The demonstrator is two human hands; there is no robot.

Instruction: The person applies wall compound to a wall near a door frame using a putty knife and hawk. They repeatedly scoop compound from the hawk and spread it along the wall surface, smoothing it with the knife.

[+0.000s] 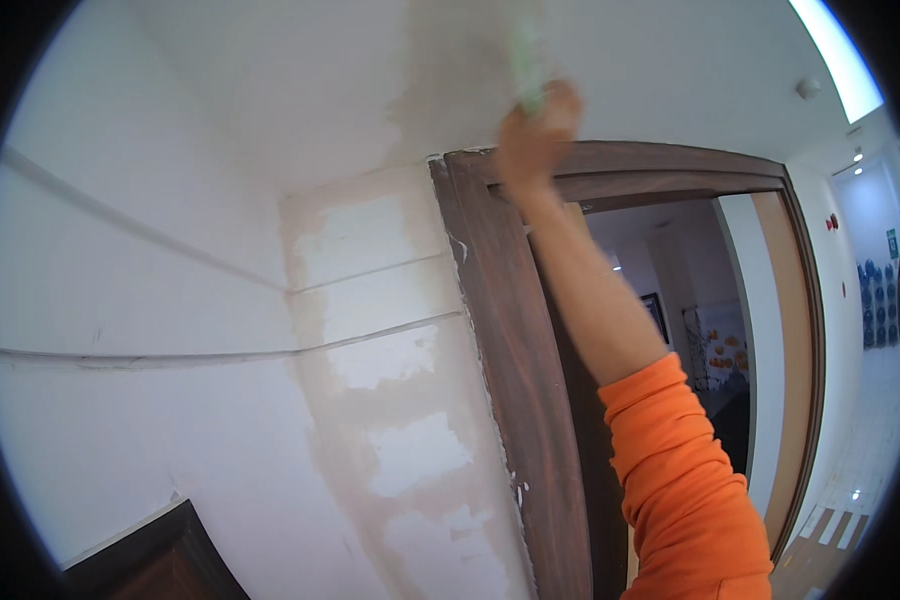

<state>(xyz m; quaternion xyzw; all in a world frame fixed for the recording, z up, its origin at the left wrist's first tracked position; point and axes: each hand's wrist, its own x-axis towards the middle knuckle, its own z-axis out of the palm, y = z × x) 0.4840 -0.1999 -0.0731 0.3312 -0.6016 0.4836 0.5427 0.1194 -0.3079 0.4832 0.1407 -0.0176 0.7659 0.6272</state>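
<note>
My right hand, its orange sleeve pushed up to the forearm, is raised above the dark wooden door frame. It is closed around a pale green tool, long and narrow, smeared by motion so its exact kind does not show. The tool's far end is at a greyish-beige patch on the white surface over the frame, which looks damp or freshly coated. Whether it touches the surface cannot be made out. My left hand is outside the picture.
Left of the frame, a wall strip has white and beige filler patches and two grooves. A dark framed panel stands at the lower left. Through the doorway a room shows; at the far right, a corridor with stacked blue bottles.
</note>
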